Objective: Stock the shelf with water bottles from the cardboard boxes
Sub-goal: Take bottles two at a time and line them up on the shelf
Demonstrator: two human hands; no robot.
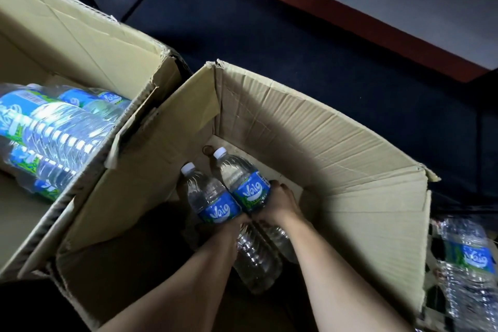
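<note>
Two outstretched hands (280, 205) (236, 226) grip bottles (252, 191) (218, 210) inside box (336, 143).

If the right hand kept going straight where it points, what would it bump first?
The right hand, gripping a bottle, would probably hit the box near its far corner; depth is unclear.

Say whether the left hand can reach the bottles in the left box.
Probably not yet: the left hand grips a bottle inside the right box. Otherwise the left box's open top leaves the way free.

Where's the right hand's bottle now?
Head view, lower centre: that water bottle is inside the right cardboard box, in the right hand, beside the second bottle held by the left hand.
</note>
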